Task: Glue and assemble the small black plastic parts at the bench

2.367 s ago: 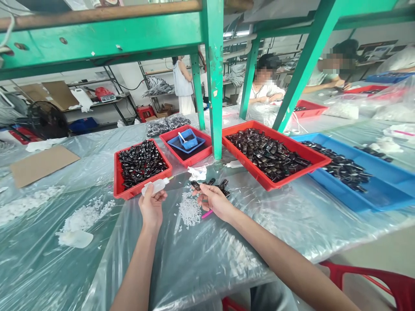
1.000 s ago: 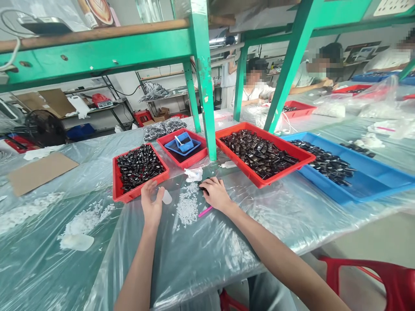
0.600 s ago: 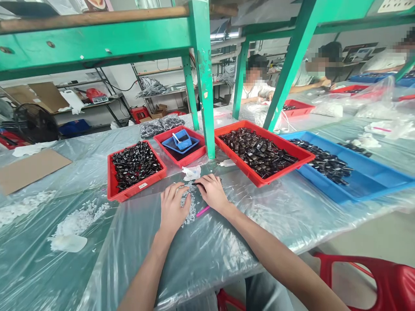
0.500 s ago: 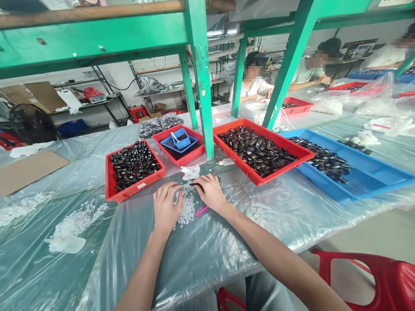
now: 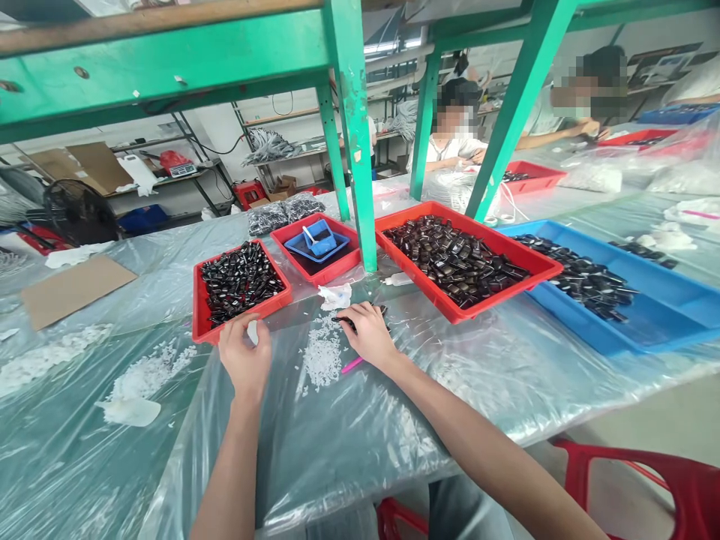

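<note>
My left hand (image 5: 244, 358) is at the front right corner of the left red tray (image 5: 203, 330), which is filled with small black plastic parts (image 5: 239, 277). Its fingers curl towards the thumb; whatever may be between the tips is hidden. My right hand (image 5: 368, 334) is closed around a small black part (image 5: 347, 323), whose dark end pokes out by the fingers. Beside that hand lie a pile of tiny white pieces (image 5: 322, 356) and a pink stick (image 5: 352, 365), partly under the wrist. A crumpled white scrap (image 5: 336, 297) sits just beyond the fingers.
A larger red tray (image 5: 450, 311) and a blue tray (image 5: 664, 341) hold more black parts on the right. Blue containers (image 5: 320, 244) rest in another red tray (image 5: 284, 259). A green post (image 5: 360, 165) rises from the plastic-covered table. Two co-workers sit beyond.
My left hand has moved left, away from my right hand, to the left red tray's edge, and its fingers have curled. My right hand stays by the white pieces. The view has shifted slightly.
</note>
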{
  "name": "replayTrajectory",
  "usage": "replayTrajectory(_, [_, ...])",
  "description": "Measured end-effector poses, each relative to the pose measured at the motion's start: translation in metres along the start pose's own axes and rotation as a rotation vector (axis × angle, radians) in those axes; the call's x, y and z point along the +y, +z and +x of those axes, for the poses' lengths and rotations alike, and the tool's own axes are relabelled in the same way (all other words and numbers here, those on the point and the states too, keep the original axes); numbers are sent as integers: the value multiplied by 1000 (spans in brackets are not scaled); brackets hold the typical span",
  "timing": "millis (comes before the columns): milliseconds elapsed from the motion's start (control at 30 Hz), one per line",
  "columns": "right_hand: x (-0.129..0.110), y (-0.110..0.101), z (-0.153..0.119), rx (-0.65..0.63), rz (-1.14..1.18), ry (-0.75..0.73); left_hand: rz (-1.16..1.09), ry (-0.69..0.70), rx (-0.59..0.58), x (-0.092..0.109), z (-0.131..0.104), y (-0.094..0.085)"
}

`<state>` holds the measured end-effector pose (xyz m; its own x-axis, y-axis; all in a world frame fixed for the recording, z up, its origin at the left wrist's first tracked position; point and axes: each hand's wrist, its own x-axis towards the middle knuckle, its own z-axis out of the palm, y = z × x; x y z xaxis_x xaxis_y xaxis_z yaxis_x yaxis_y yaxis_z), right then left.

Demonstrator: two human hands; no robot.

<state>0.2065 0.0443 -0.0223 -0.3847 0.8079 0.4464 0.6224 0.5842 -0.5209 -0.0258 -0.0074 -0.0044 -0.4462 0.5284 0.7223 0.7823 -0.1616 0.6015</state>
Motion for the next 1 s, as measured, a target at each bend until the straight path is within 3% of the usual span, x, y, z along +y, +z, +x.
replayTrajectory(233, [-1, -1, 0, 2, 17, 5, 0, -50, 66, -10, 10, -9])
replayTrajectory(433, [-3, -3, 1, 21, 47, 34, -43, -32, 116, 5, 4, -6])
replayTrajectory(500, [-3, -3, 1, 35, 57, 40, -206, -132, 41, 13, -2, 0])
replayTrajectory(633, [-2, -4, 2, 53, 60, 57, -885, -622, -262, 26, -13, 10])
replayTrajectory(700, [-3, -4, 2, 50, 54, 59, -1167, -788, -345, 28, -13, 12])
replayTrajectory(833, [-5, -4, 2, 34, 52, 51, -1453, -893, -356, 29, -12, 10])
replayTrajectory(1000, [-4, -4, 1, 49, 62, 52, -1517, -947, -359, 30, -12, 10])
